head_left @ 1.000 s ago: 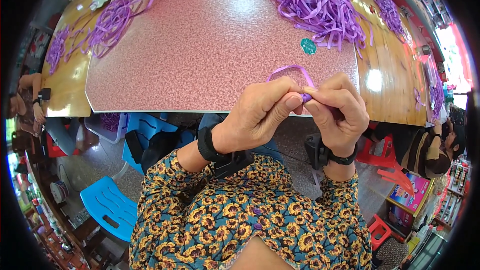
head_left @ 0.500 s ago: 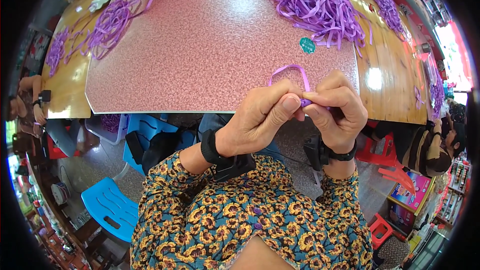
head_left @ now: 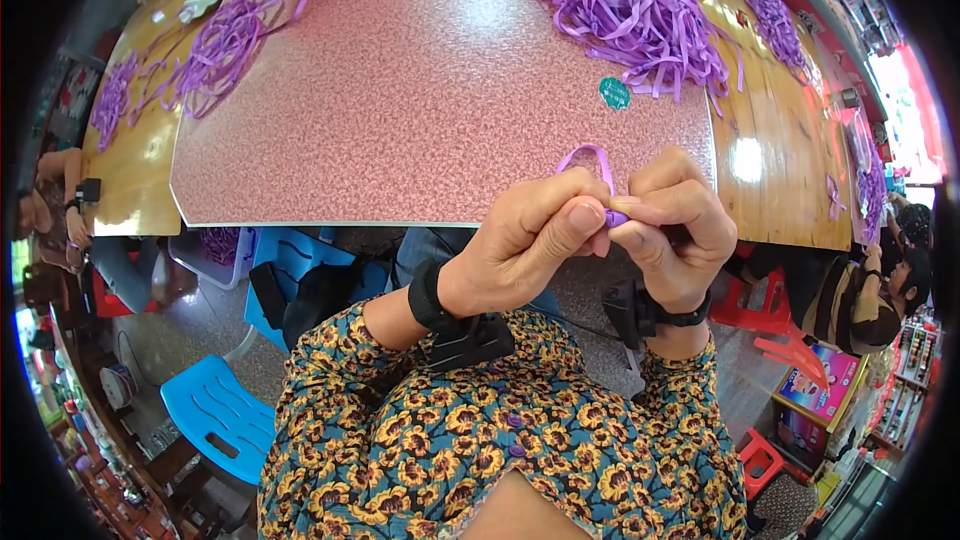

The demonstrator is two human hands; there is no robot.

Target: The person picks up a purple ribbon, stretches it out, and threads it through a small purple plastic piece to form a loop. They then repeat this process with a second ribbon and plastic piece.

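Both my hands meet just over the near edge of the pink table, fingertips almost touching. A purple ribbon (head_left: 585, 150) rises from between them in a small loop above the tabletop. My left hand (head_left: 535, 235) pinches the ribbon between thumb and forefinger. Close beside it, my right hand (head_left: 685, 220) pinches the same ribbon with thumb and curled forefinger. A short folded purple bit shows between the fingertips; whether it is a knot or a small fitting I cannot tell.
A large heap of purple ribbons (head_left: 635, 15) lies at the far right of the pink tabletop (head_left: 400, 90). A looser bundle (head_left: 225, 50) lies at the left. Blue stools (head_left: 220, 418) stand on the floor at left. One person (head_left: 860, 300) sits at right, another (head_left: 65, 190) at left.
The ribbon loop above my fingers has become narrower and a little lower. My fingertips have shifted slightly; both hands keep their pinch.
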